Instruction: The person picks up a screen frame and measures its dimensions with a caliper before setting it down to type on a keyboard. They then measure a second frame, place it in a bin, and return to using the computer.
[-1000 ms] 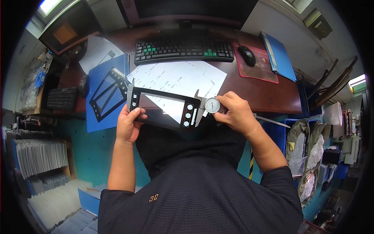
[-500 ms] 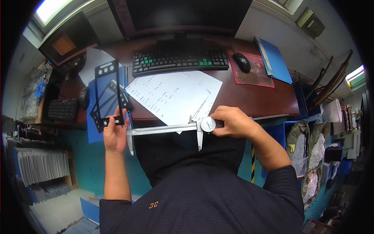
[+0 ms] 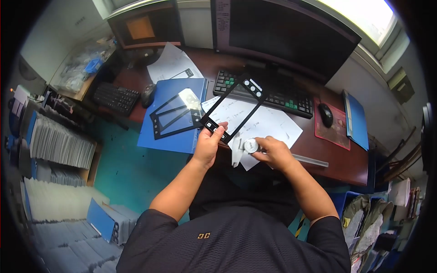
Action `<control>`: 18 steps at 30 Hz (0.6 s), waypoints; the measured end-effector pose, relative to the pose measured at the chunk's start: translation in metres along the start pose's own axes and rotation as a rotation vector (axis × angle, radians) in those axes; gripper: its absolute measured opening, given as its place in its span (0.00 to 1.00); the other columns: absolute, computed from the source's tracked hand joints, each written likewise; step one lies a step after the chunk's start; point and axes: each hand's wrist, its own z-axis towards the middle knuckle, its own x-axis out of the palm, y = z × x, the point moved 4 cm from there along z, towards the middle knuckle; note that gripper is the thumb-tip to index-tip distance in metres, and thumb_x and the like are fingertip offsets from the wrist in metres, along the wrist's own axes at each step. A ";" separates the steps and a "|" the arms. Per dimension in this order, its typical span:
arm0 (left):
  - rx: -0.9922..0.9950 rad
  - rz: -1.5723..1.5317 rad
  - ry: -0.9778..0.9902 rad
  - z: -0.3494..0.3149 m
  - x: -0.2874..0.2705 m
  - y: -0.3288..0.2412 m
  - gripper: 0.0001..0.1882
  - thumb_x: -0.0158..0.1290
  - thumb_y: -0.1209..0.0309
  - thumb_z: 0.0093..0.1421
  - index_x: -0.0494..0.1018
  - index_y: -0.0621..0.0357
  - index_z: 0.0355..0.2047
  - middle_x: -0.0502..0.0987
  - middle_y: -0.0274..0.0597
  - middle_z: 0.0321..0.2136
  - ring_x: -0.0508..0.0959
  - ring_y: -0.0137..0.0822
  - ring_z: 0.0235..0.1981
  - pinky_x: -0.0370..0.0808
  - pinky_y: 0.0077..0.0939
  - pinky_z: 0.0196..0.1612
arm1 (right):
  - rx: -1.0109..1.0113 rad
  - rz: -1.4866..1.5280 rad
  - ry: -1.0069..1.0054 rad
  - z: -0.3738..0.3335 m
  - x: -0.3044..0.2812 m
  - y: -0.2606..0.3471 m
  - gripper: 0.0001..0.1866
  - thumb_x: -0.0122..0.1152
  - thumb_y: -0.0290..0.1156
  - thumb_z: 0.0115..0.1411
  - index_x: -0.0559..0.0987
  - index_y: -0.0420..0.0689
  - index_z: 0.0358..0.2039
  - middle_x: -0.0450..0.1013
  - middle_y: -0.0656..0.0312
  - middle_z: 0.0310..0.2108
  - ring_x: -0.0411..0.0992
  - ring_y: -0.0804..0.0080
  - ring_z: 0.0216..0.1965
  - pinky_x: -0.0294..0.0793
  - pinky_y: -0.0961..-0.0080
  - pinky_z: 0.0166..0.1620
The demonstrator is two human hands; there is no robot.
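Note:
My left hand pinches the lower end of a clear panel with a black border, held tilted above the desk, its round openings at the far end. In my right hand is a dial caliper. Its jaws stand close together just below the panel's near corner, and its beam sticks out to the right past my hand. Whether a small gap remains between the jaws I cannot tell. More black-bordered panels lie overlapping on a blue folder left of my left hand.
Handwritten sheets lie under the held panel, before a black keyboard and a large monitor. To the right are a mouse on a red mat and a blue binder. Stacked sheets fill shelves at left.
The caliper's jaws, wide apart before, have come together. My left hand has brought the panel rightward, close to the caliper. The whole view has turned.

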 end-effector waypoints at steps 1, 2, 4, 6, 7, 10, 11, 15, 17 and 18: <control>-0.018 0.052 -0.014 -0.001 -0.009 -0.017 0.13 0.55 0.69 0.71 0.79 0.64 0.50 0.82 0.38 0.41 0.79 0.31 0.44 0.74 0.30 0.55 | 0.034 -0.059 -0.025 0.003 -0.002 -0.020 0.23 0.73 0.41 0.55 0.82 0.49 0.51 0.77 0.54 0.36 0.79 0.54 0.37 0.80 0.63 0.42; -0.036 0.152 0.016 0.006 -0.038 -0.026 0.11 0.54 0.69 0.71 0.80 0.63 0.46 0.83 0.37 0.37 0.80 0.30 0.42 0.74 0.28 0.53 | 0.061 -0.117 -0.049 0.009 -0.004 -0.038 0.23 0.73 0.41 0.55 0.82 0.49 0.51 0.77 0.53 0.38 0.79 0.54 0.38 0.80 0.64 0.43; -0.145 0.246 -0.046 0.009 -0.082 -0.055 0.11 0.53 0.66 0.71 0.80 0.60 0.43 0.83 0.37 0.35 0.81 0.30 0.36 0.77 0.27 0.42 | 0.085 -0.113 -0.062 0.016 -0.005 -0.070 0.24 0.72 0.45 0.55 0.82 0.50 0.50 0.75 0.52 0.41 0.78 0.52 0.40 0.79 0.59 0.44; -0.237 0.386 -0.081 0.011 -0.136 -0.087 0.09 0.54 0.63 0.70 0.78 0.54 0.40 0.84 0.36 0.36 0.81 0.29 0.36 0.77 0.28 0.38 | 0.091 -0.160 -0.055 0.024 -0.004 -0.075 0.23 0.71 0.44 0.55 0.83 0.49 0.50 0.75 0.52 0.42 0.78 0.52 0.42 0.79 0.60 0.46; -0.277 0.455 -0.089 0.010 -0.157 -0.101 0.11 0.55 0.60 0.70 0.78 0.53 0.41 0.84 0.35 0.35 0.82 0.29 0.35 0.77 0.26 0.37 | 0.110 -0.179 -0.047 0.027 -0.004 -0.075 0.22 0.71 0.43 0.56 0.83 0.49 0.50 0.75 0.52 0.41 0.77 0.52 0.43 0.78 0.60 0.47; -0.442 0.673 -0.132 0.013 -0.211 -0.126 0.18 0.59 0.52 0.66 0.79 0.54 0.40 0.83 0.34 0.32 0.82 0.29 0.28 0.76 0.24 0.33 | 0.114 -0.200 -0.052 0.033 -0.004 -0.071 0.22 0.70 0.42 0.56 0.83 0.47 0.49 0.75 0.51 0.41 0.76 0.51 0.44 0.77 0.59 0.49; -0.520 0.981 -0.178 0.019 -0.217 -0.135 0.21 0.61 0.49 0.63 0.78 0.56 0.39 0.84 0.37 0.32 0.83 0.34 0.31 0.77 0.30 0.35 | 0.106 -0.205 -0.070 0.034 -0.005 -0.071 0.22 0.70 0.41 0.57 0.82 0.45 0.49 0.75 0.51 0.41 0.75 0.50 0.44 0.76 0.58 0.49; -0.347 1.794 -0.266 0.040 -0.186 -0.162 0.41 0.71 0.44 0.49 0.74 0.60 0.55 0.82 0.52 0.48 0.82 0.52 0.51 0.77 0.48 0.53 | -0.010 -0.312 -0.068 0.028 -0.001 -0.079 0.23 0.70 0.41 0.56 0.82 0.43 0.49 0.75 0.50 0.40 0.74 0.49 0.43 0.74 0.57 0.48; -0.133 1.896 -0.176 0.049 -0.175 -0.149 0.50 0.73 0.44 0.45 0.67 0.55 0.63 0.76 0.56 0.56 0.75 0.56 0.58 0.72 0.49 0.60 | -0.025 -0.285 -0.105 0.028 0.001 -0.077 0.23 0.71 0.42 0.56 0.82 0.43 0.49 0.76 0.49 0.40 0.73 0.49 0.43 0.73 0.57 0.47; 0.089 1.983 -0.076 0.054 -0.166 -0.143 0.60 0.75 0.44 0.42 0.60 0.50 0.71 0.69 0.60 0.64 0.68 0.60 0.66 0.66 0.50 0.67 | -0.020 -0.287 -0.105 0.029 0.001 -0.076 0.23 0.71 0.42 0.56 0.82 0.43 0.49 0.76 0.49 0.40 0.73 0.49 0.43 0.73 0.57 0.47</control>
